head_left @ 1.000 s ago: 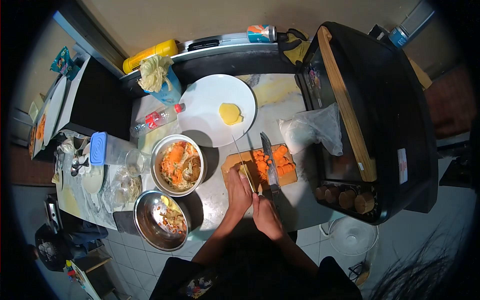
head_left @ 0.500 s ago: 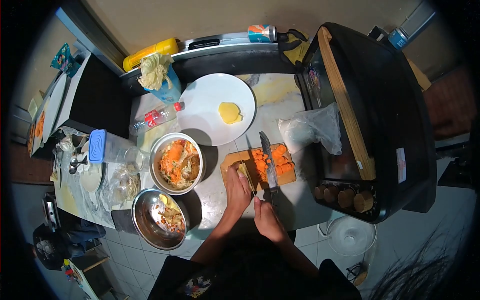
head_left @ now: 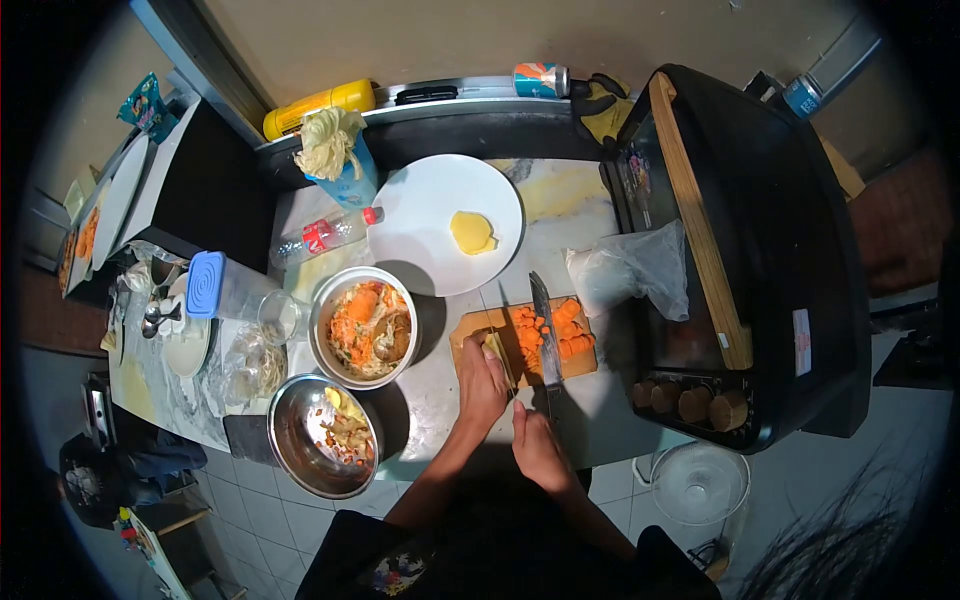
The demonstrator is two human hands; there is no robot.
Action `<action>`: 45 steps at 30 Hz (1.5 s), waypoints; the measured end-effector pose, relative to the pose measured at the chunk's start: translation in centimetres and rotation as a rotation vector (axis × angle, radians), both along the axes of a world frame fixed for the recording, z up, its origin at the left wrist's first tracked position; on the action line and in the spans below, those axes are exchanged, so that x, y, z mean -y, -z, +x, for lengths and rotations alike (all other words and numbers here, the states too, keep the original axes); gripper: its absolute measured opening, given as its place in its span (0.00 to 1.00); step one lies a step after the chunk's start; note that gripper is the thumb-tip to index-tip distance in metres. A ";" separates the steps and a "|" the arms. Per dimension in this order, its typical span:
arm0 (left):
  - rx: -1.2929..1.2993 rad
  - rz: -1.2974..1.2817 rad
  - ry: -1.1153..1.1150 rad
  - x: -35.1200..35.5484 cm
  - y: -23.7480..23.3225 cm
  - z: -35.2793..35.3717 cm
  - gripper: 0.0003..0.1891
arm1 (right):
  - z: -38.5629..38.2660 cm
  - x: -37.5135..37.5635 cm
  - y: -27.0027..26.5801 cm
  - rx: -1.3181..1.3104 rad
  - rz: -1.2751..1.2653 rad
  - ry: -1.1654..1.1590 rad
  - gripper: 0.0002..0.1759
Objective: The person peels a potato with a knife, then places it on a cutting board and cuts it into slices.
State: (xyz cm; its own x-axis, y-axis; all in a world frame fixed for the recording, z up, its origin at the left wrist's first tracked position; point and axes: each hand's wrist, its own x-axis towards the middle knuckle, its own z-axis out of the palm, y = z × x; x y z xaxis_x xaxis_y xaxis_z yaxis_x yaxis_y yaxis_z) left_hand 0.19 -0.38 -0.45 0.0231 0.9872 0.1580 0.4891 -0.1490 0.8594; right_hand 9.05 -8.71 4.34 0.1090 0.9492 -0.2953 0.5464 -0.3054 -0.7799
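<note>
My left hand [head_left: 483,380] is closed on a pale yellow piece of potato [head_left: 492,346] at the left end of the wooden cutting board [head_left: 468,328]. My right hand [head_left: 538,446] grips a knife [head_left: 511,379], seen almost edge-on, its thin blade running along the potato beside my left fingers. A second knife [head_left: 547,335] with a wide dark blade lies across the board. Chopped carrot [head_left: 527,330] sits left of that blade, and larger carrot pieces [head_left: 572,330] lie to its right. Potato slices [head_left: 472,233] rest on the large white plate [head_left: 420,195] behind the board.
A white pot [head_left: 325,300] of shredded vegetables and a steel bowl [head_left: 283,440] with peelings stand at left. Behind them are a plastic bottle [head_left: 345,229] and a lidded container [head_left: 230,290]. A bag of white powder [head_left: 625,270] leans near the black oven [head_left: 790,270] at right.
The whole view has shifted slightly, so things appear a little lower and to the right. Both hands keep their holds on the potato and the knife.
</note>
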 end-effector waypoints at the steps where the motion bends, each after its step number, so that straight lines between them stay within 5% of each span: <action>1: 0.002 -0.001 -0.003 -0.1 0.1 0.0 0.17 | 0.1 0.3 0.1 0.021 -0.022 0.007 0.28; 26: 0.001 -0.032 0.019 -0.1 -0.6 0.0 0.16 | -0.2 -2.5 0.8 0.019 0.106 0.008 0.29; 45: -0.013 -0.038 0.020 0.0 -0.1 -0.1 0.17 | 0.2 -1.9 1.1 0.078 -0.027 0.017 0.33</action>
State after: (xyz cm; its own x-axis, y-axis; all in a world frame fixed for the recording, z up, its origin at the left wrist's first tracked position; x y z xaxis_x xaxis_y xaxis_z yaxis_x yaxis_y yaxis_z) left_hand 0.07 -0.41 -0.38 0.0447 0.9917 0.1202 0.4972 -0.1265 0.8584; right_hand 9.26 -6.78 3.29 0.1491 0.9389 -0.3102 0.5997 -0.3353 -0.7266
